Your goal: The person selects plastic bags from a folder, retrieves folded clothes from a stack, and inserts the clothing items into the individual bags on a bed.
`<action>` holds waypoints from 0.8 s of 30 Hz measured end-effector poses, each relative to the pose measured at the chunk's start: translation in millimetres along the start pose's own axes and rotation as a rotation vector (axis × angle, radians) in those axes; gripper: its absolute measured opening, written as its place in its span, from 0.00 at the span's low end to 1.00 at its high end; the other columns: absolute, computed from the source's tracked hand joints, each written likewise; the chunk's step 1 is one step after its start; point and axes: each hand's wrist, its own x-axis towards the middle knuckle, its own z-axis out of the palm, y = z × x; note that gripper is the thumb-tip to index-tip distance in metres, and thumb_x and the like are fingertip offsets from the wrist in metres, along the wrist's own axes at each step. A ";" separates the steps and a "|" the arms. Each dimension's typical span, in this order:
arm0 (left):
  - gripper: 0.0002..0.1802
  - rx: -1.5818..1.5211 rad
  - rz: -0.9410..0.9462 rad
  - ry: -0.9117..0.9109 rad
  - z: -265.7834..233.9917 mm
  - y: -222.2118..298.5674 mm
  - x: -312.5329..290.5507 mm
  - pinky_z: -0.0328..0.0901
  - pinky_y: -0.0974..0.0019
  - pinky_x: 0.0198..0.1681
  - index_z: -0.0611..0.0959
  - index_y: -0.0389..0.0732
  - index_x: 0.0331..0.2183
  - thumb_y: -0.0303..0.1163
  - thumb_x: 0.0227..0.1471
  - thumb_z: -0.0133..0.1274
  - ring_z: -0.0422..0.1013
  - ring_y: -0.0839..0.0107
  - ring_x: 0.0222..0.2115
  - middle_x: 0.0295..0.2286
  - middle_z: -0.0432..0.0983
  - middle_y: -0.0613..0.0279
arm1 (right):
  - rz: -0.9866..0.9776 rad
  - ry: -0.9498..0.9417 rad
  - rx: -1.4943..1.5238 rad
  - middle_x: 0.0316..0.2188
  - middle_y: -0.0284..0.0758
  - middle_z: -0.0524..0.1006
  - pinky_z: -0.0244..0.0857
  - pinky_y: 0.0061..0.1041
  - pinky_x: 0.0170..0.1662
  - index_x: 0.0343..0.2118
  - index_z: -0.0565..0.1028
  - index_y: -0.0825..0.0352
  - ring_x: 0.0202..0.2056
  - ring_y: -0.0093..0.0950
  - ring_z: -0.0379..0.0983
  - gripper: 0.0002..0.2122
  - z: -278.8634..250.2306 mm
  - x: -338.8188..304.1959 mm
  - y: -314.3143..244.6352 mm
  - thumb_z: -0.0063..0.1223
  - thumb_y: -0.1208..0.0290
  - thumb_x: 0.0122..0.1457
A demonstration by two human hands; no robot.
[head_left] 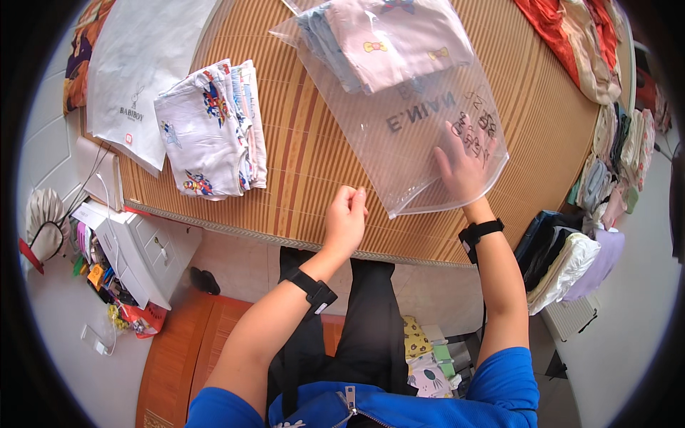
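A clear zip bag (371, 153) with dark print lies on the bamboo mat (300, 167). Folded children's clothes, a pink patterned piece (399, 43) and a pale blue one (330, 51), are at the bag's far end. My right hand (464, 164) has its fingers spread behind the bag's printed film, near the open-looking edge; whether it is inside or underneath I cannot tell. Left of the bag, near the mat's front edge, my left hand (347, 217) is closed in a loose fist. Anything inside that fist is hidden.
A folded stack of white printed clothes (207, 135) sits to the left, beside a white plastic bag (135, 78). Red and cream fabric (578, 50) lies at the far right. Folded garments (571, 264) are piled right of the mat; a white drawer cabinet (146, 246) stands left.
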 end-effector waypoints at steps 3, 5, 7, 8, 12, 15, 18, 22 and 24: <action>0.13 -0.013 0.042 0.123 -3.6 0.1 9.9 0.61 0.78 0.26 0.71 0.41 0.32 0.41 0.60 0.43 0.63 0.83 0.23 0.22 0.68 0.69 | -0.083 -0.017 0.104 0.61 0.36 0.58 0.31 0.53 0.62 0.57 0.65 0.50 0.62 0.45 0.47 0.26 -0.5 2.0 -19.3 0.52 0.54 0.54; 0.14 -0.066 0.023 0.227 -7.0 13.3 20.5 0.63 0.76 0.28 0.71 0.42 0.35 0.43 0.60 0.43 0.66 0.81 0.26 0.25 0.70 0.69 | -0.130 -0.116 0.134 0.61 0.37 0.56 0.31 0.53 0.62 0.57 0.64 0.49 0.63 0.45 0.46 0.26 5.9 -2.8 -41.0 0.51 0.53 0.54; 0.14 -0.025 0.025 0.218 -7.6 24.5 31.8 0.63 0.74 0.30 0.72 0.41 0.36 0.43 0.59 0.45 0.67 0.80 0.27 0.25 0.71 0.68 | -0.117 -0.057 0.067 0.62 0.36 0.55 0.35 0.54 0.61 0.59 0.61 0.49 0.63 0.44 0.47 0.27 16.4 -13.7 -36.6 0.49 0.53 0.55; 0.14 -0.004 0.037 0.205 -8.7 26.3 34.2 0.63 0.74 0.31 0.72 0.40 0.35 0.41 0.59 0.46 0.67 0.80 0.27 0.25 0.71 0.68 | -0.103 -0.022 0.103 0.61 0.38 0.56 0.37 0.53 0.61 0.58 0.62 0.54 0.62 0.44 0.48 0.27 15.1 -21.7 -35.9 0.51 0.58 0.54; 0.07 -0.027 0.310 0.337 -29.3 43.7 18.8 0.63 0.70 0.26 0.73 0.36 0.29 0.30 0.53 0.52 0.68 0.75 0.22 0.21 0.72 0.62 | -0.041 0.042 0.346 0.50 0.46 0.66 0.50 0.46 0.57 0.47 0.68 0.68 0.53 0.44 0.60 0.20 -3.3 -87.2 -37.5 0.54 0.77 0.49; 0.07 0.066 0.406 0.482 -78.6 48.8 1.3 0.64 0.68 0.29 0.73 0.37 0.31 0.28 0.51 0.53 0.67 0.72 0.26 0.26 0.69 0.60 | -0.007 -0.110 0.508 0.36 0.43 0.72 0.60 0.38 0.47 0.36 0.71 0.70 0.42 0.42 0.67 0.11 -29.5 -125.8 -65.0 0.53 0.81 0.48; 0.16 0.366 0.514 0.727 -147.9 48.2 3.8 0.59 0.60 0.42 0.71 0.34 0.36 0.32 0.48 0.56 0.64 0.61 0.37 0.34 0.66 0.54 | -0.077 -0.188 0.685 0.31 0.42 0.73 0.66 0.32 0.40 0.30 0.73 0.71 0.36 0.40 0.70 0.08 -55.9 -109.9 -116.4 0.57 0.78 0.47; 0.31 0.593 0.470 0.852 -242.6 57.1 30.5 0.55 0.56 0.50 0.68 0.33 0.45 0.39 0.43 0.60 0.59 0.54 0.46 0.41 0.63 0.48 | -0.118 -0.138 0.800 0.37 0.44 0.72 0.64 0.33 0.45 0.37 0.71 0.72 0.41 0.41 0.69 0.16 -48.9 -32.6 -195.8 0.60 0.71 0.48; 0.42 0.355 0.274 0.656 -292.7 50.3 52.2 0.53 0.57 0.55 0.63 0.29 0.50 0.45 0.41 0.64 0.57 0.55 0.50 0.46 0.62 0.44 | -0.073 -0.137 0.850 0.40 0.45 0.70 0.62 0.34 0.48 0.42 0.68 0.73 0.44 0.42 0.67 0.23 -26.9 15.8 -238.3 0.61 0.63 0.48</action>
